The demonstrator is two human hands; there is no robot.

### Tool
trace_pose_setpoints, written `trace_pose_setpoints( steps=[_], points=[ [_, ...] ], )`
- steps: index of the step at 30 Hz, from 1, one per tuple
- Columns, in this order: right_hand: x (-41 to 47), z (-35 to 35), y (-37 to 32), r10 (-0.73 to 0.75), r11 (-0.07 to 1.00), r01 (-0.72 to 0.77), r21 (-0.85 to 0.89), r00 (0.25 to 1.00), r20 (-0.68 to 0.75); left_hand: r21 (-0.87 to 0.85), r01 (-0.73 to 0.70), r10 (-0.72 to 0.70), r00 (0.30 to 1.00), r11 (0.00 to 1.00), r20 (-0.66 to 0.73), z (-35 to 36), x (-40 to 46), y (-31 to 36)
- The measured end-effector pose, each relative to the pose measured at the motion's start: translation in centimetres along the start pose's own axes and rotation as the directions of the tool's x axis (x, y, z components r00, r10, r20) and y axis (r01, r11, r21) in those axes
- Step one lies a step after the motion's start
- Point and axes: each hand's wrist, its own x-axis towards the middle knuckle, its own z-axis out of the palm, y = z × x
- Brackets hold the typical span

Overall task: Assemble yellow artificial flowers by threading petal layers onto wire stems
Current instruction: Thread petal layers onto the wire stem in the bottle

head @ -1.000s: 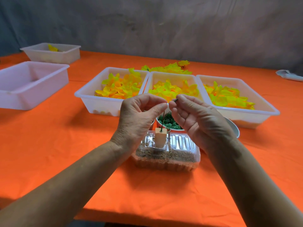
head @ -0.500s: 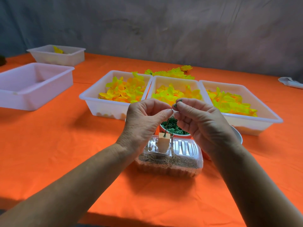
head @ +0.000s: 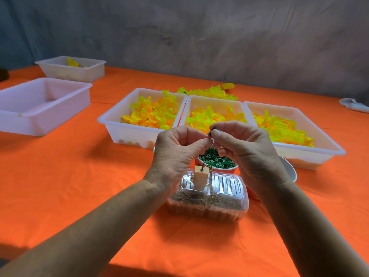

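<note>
Since the earlier frame, both hands are sitting slightly higher against the petal trays; the grip looks unchanged. The left hand (head: pixel 175 154) is pinching the green wire stem (head: pixel 205 160) with curled fingers, just above the small wooden block (head: pixel 200 180) on the clear plastic box (head: pixel 225 196). The right hand (head: pixel 247 150) is pinching a small dark green piece (head: pixel 211 130) at the stem's top. No readable writing is showing on the orange bench (head: pixel 69 186).

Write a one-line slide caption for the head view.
Both hands, left hand and right hand, pinch a green wire stem above a wooden block, petal trays behind.
</note>
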Motion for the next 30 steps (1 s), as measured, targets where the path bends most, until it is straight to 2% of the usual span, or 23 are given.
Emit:
trace_pose_setpoints(
  steps=[8, 14, 16, 19, 22, 26, 30],
  points=[
    [0.2, -0.3, 0.2, -0.029, 0.999, 0.031, -0.044, 0.999, 0.043, -0.024, 0.027, -0.027, 1.0, 0.999, -0.004, 0.0, 0.1, -0.1],
    [0.6, -0.3, -0.4, -0.063, 0.985, 0.078, -0.157, 0.993, 0.098, -0.019, 0.042, -0.042, 0.999, 0.999, -0.009, -0.1, 0.1, 0.0],
    [0.8, -0.3, -0.4, -0.008, 0.992, 0.019, -0.127, 0.996, 0.087, -0.01, 0.042, -0.042, 0.999, 0.999, -0.013, -0.1, 0.1, 0.0],
    [1.1, -0.4, -0.5, 0.148, 0.989, -0.147, -0.019, 0.986, 0.071, -0.012, 0.041, -0.041, 0.999, 0.999, -0.011, 0.0, 0.1, 0.0],
    [1.4, -0.6, -0.5, 0.258, 0.96, -0.267, 0.079, 0.96, 0.11, -0.016, 0.041, -0.041, 0.999, 0.999, -0.005, -0.1, 0.0, -0.1],
    [1.5, -0.7, -0.4, 0.315, 0.927, -0.338, 0.161, 0.937, 0.154, -0.017, 0.046, -0.046, 0.999, 0.999, 0.0, -0.1, 0.1, -0.1],
    [1.6, -0.7, -0.3, 0.314, 0.922, -0.342, 0.184, 0.935, 0.163, -0.018, 0.047, -0.047, 0.999, 0.999, -0.003, -0.1, 0.1, -0.1]
  ],
)
